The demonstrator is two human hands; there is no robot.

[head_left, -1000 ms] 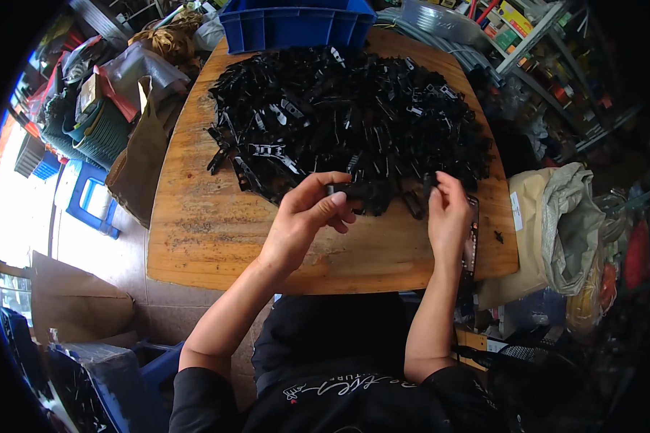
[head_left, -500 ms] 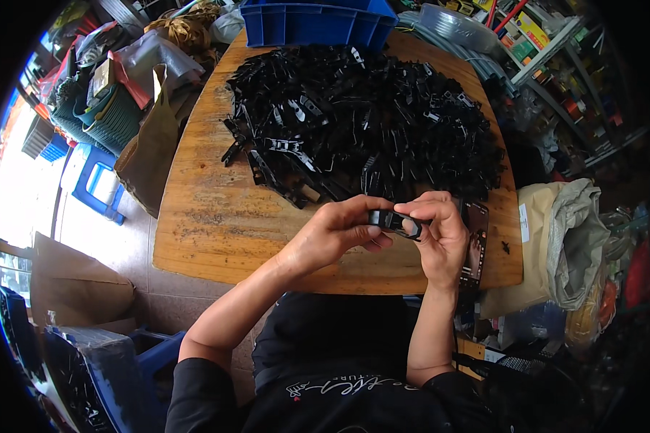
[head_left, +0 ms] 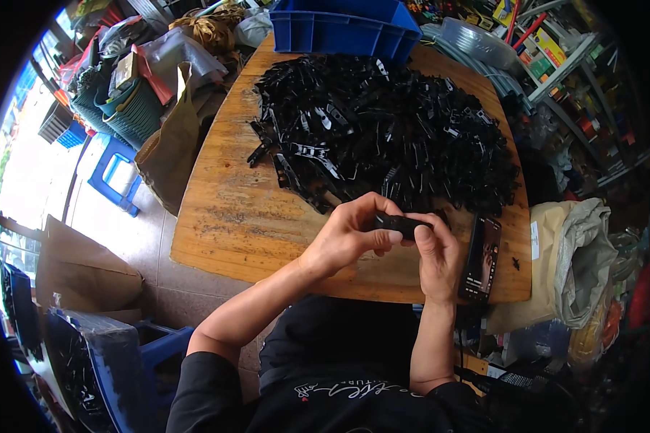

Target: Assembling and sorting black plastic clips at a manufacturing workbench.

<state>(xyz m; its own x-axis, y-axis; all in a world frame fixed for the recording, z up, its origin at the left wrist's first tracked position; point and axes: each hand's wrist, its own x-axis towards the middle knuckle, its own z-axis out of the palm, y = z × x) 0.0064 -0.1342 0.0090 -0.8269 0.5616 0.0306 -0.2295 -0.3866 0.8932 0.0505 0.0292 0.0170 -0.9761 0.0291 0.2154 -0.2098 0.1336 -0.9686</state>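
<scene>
A small black plastic part (head_left: 396,225) is held between my two hands, above the near side of the wooden table. My left hand (head_left: 356,229) grips its left end, the thumb along its near side and the fingers behind it. At its right end my right hand (head_left: 438,249) is closed on it, with the thumb up against the part. The fingers cover much of its outline, so its exact kind cannot be told. Just beyond my hands lies a wide pile of similar black plastic parts (head_left: 383,133).
A blue plastic crate (head_left: 343,36) stands at the far edge of the wooden table (head_left: 224,224). Near the right edge lies a phone (head_left: 481,256) with its screen lit. Beside the table are a paper sack (head_left: 549,238) on the right and a blue stool (head_left: 115,173) on the left.
The black part has been turned over in my hands; its open, shiny side no longer shows. My right thumb has shifted onto it. The whole view has moved slightly.
</scene>
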